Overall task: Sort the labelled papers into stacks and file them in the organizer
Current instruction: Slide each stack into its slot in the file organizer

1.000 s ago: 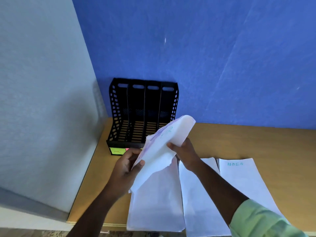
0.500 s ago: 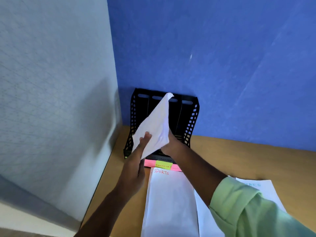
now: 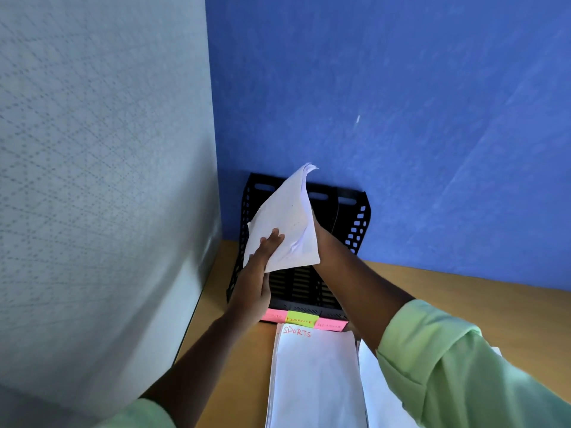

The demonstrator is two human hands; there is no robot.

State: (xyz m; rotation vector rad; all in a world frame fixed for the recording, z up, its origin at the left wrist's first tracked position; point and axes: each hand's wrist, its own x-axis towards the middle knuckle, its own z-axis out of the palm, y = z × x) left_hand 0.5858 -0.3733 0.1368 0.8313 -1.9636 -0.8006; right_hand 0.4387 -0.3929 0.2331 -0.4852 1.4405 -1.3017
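Blue wall behind black organizer [image 3: 352, 223] on desk [image 3: 234, 359]. Both hands, left hand [image 3: 258, 273] & right hand [image 3: 321, 242], are gripping paper stack [image 3: 282, 223] over organizer, long axis tilting up-right, corner pointing up; fingers closed on it.

the held papers [image 3: 284, 223] hide the right hand's fingers and the organizer's [image 3: 355, 223] left slots.

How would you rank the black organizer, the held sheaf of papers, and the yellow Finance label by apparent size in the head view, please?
1. black organizer
2. held sheaf of papers, though nearer the camera
3. yellow Finance label
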